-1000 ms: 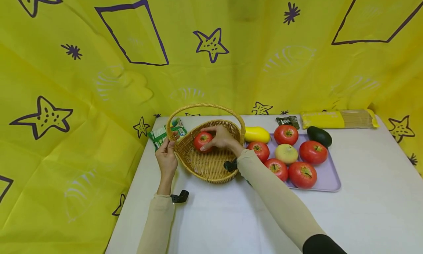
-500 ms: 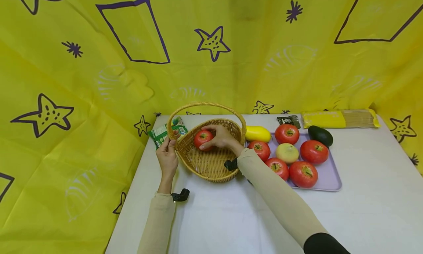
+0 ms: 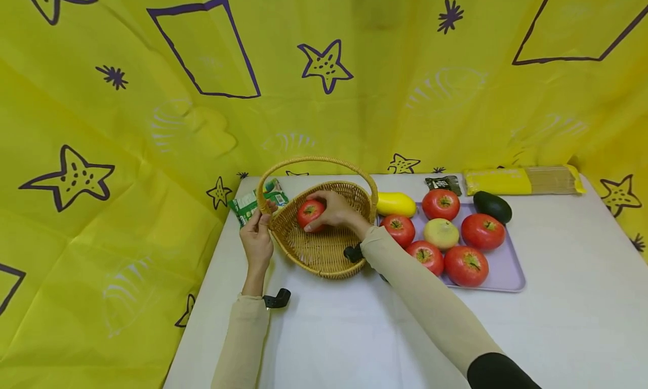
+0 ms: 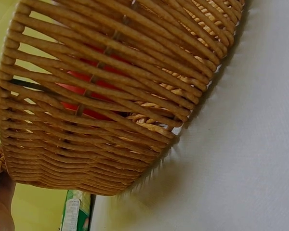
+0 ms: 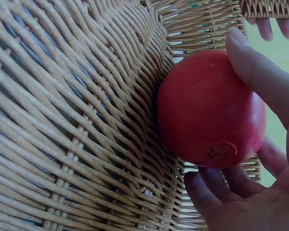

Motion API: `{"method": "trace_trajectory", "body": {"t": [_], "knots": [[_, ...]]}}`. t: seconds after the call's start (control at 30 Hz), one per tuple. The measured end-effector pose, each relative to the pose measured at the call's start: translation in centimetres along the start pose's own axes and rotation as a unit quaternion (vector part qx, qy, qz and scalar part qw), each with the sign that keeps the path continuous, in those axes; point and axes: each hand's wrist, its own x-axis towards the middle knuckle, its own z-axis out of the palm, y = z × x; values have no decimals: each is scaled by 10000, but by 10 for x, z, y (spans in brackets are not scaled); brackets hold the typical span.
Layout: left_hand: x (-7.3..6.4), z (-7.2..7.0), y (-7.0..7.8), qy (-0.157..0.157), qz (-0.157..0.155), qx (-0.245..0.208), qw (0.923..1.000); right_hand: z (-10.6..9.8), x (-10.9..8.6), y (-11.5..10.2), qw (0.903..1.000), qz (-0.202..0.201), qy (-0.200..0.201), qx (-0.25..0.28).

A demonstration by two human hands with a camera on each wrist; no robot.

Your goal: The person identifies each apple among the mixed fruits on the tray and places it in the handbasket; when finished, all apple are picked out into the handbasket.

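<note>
Head view: your right hand (image 3: 338, 211) is inside the wicker basket (image 3: 324, 259), fingers curled round a red tomato (image 3: 310, 213). Compared with a second ago, hand and tomato have barely shifted; the tomato sits low against the basket's far wall, at the far-left part of the worktop (image 3: 354, 333). Judge placement as nearly complete, release not yet made. Your left hand (image 3: 256, 240) pinches the basket's handle base at the rim, holding the basket steady as before. The lilac tray (image 3: 508, 271) beside the basket carries five more tomatoes.

Left wrist view: the basket wall (image 4: 111, 86) fills the frame; red shows through the weave. Only the hand's edge (image 4: 0, 202) shows.

Right wrist view: the fingers (image 5: 260, 77) wrap the tomato (image 5: 207, 110), which touches the weave (image 5: 77, 120).
</note>
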Motion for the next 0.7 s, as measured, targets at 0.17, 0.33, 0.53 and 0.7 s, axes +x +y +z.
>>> {"method": "trace_trajectory", "body": {"t": [0.17,0.33,0.53,0.7], "knots": [[0,-1,-1,-42,36,-28,10000,0,-1,-2,9999,24,-18,-98],[-1,-1,0,-75,-15,32,10000,-5,-7,-7,9999,-40,-118,116],[-1,-1,0,-56,-34,25,10000,-17,-22,-15,9988,-434,-119,174],[0,0,0,15,-6,-8,10000,-26,-40,-19,9959,-797,-163,400]]}}
